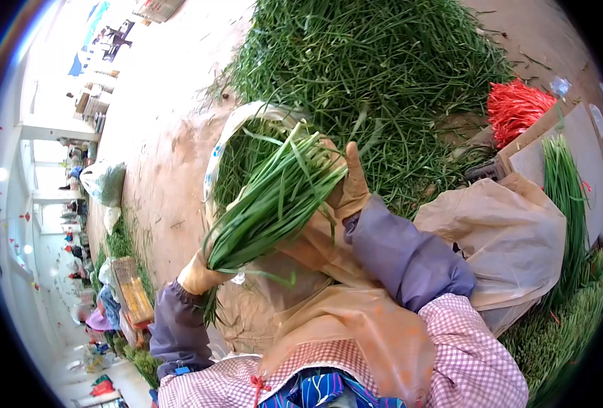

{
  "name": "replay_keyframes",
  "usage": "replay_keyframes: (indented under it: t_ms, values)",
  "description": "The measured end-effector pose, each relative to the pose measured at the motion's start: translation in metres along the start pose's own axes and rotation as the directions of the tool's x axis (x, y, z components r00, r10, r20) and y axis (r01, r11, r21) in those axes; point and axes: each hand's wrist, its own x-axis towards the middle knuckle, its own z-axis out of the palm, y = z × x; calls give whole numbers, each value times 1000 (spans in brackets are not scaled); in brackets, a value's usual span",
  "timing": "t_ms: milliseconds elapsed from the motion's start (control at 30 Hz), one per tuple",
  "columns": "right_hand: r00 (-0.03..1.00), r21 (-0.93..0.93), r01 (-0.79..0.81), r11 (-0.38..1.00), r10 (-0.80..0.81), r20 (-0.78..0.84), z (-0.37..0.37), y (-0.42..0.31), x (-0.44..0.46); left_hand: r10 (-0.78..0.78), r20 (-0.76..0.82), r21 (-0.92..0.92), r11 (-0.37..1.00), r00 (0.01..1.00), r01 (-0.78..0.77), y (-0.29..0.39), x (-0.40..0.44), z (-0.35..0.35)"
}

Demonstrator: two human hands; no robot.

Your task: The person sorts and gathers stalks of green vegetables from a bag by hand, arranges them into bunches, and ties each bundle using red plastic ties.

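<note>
Green, long-leaved bundle is up in front of me, slanting between my two hands, leaf end lower left, pale stem ends upper right. Left hand: grasping the leaf end, some tips hanging past the wrist. Right hand: against the stem end, thumb sticking up clear of it; fingers partly hidden by stems, so can't tell if they're closed on it. White-rimmed container sits behind the bundle, loose greens inside. Big heap of cut greens on the floor beyond. To my right: red strips in a pile, then a grey board with a second bundle lying along it. More packed greens lower right. Tan plastic apron covers my front, purple sleeves on both forearms.
</note>
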Motion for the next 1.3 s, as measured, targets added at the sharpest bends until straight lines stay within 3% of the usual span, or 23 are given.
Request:
replay_keyframes:
  t_ms: [33, 67, 100, 133, 167, 267, 333, 400, 433, 500, 533, 567, 600, 700, 733, 800, 833, 933, 967, 1100, 1133, 1200, 1300]
  values:
    - [999, 9, -11, 1000, 11, 53, 6, 3, 5, 82, 10, 104, 991, 997, -82, -4, -6, 4]
    - [940, 12, -341, 940, 341, -29, 11, -9, 13, 149, 19, 197, 969, 989, -150, -9, -18, 12]
    - [922, 54, -373, 926, 363, 133, -16, -8, 34, 73, -41, 36, 997, 997, -71, 12, -16, 20]
    - [949, -69, -302, 951, 293, -116, -11, -4, 37, 190, -58, 131, 975, 980, -181, -7, -20, 28]
    - [912, -212, -290, 933, 202, -356, -1, -1, 40, 90, -97, 68, 994, 991, -83, -17, -27, 37]
    - [922, -589, -233, 774, -16, -386, 22, -34, 40, -321, -61, -368, 887, 945, 277, -18, -40, 45]
    - [892, -456, -115, 882, -110, -438, 11, -89, 48, -381, -22, -428, 839, 924, 336, -18, -46, 48]
    - [870, -499, 27, 866, -266, -416, 17, -143, 37, -101, -102, -98, 991, 990, 91, -41, -50, 58]
    - [891, -580, -48, 813, -228, -394, 34, -146, 28, 107, -151, 144, 986, 983, -85, -59, -51, 64]
    - [972, -827, -205, 524, 10, -235, 78, -137, -4, -83, -179, -88, 994, 980, 68, -47, -51, 70]
    - [982, -876, -50, 479, -137, -132, 62, -97, -1, -139, -164, -170, 979, 977, 111, -28, -46, 66]
    - [969, -800, -242, 550, 181, -169, 79, -87, -18, -195, -149, -250, 956, 969, 154, -10, -41, 62]
    - [986, -982, -121, -148, 100, -136, 103, -52, -24, -231, -170, -257, 949, 958, 183, 0, -39, 63]
    - [979, -951, -183, -248, 39, -198, 82, -4, -27, -321, -238, -358, 906, 917, 225, 14, -41, 71]
    - [996, -994, -88, -70, 0, -88, 71, 4, -27, -235, -247, -265, 950, 940, 168, 8, -43, 71]
    - [986, -973, -162, 162, 71, -153, 62, 1, -18, -54, -233, -80, 996, 971, 36, -25, -47, 76]
    - [995, -996, -73, 59, 65, -69, 65, -2, -16, 133, -190, 253, 964, 973, -82, -48, -50, 79]
    - [997, -875, 75, -478, 24, 73, 72, -4, -15, 169, -214, 106, 983, 962, -149, -53, -46, 77]
    - [991, -827, 129, -548, 43, 126, 72, -9, -10, -7, -184, -151, 988, 983, -21, -25, -39, 69]
    - [983, -623, -36, -782, -139, 117, 43, -51, 19, 376, -240, 365, 889, 895, -276, -44, -37, 77]
    - [953, -618, -82, -782, -243, 181, 18, -76, 29, 330, -268, 279, 926, 905, -255, -45, -37, 78]
    - [904, -592, -384, -709, -420, -84, 26, -132, 31, 233, -307, 98, 972, 923, -213, -46, -38, 82]
    - [914, -261, -382, -887, -321, -247, -4, -183, 16, -99, -218, -371, 929, 971, 11, -42, -48, 87]
